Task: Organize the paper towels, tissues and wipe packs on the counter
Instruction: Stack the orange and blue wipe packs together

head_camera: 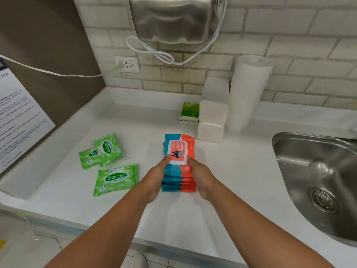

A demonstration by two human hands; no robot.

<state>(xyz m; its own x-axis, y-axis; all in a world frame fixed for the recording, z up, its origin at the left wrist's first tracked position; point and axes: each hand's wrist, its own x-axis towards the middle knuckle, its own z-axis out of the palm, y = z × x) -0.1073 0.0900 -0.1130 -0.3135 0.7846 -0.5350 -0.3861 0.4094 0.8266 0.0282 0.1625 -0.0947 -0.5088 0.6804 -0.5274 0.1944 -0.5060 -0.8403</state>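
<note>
Between the two hands sat a stack of blue-and-orange wipe packs [178, 151], resting on the white desk [231, 171]. The left hand [156, 176] gripped the stack's blue side and the right hand [201, 178] gripped the orange side. Both thumbs lay on the top pack, one either side of its flip lid, and the other fingers were tucked down the sides, mostly out of sight. Looked like four or five packs, but I couldn't count them for sure.

Off to the left of the left hand lay a big green pack [116, 179]. A bit further out, a smaller green pack [109, 148] lay partly over a second small green pack [88, 157].

Ahead of the right hand, just past the far end of the stack, were white tissue blocks [212, 120] piled back toward the wall. A green tissue pack [190, 111] touched them on the left, and a paper towel roll [247, 93] stood upright just to their right. Well off to the right of the right hand was a steel sink [316, 180]. Up on the tiled wall beyond both hands hung a metal hand dryer [173, 18].
</note>
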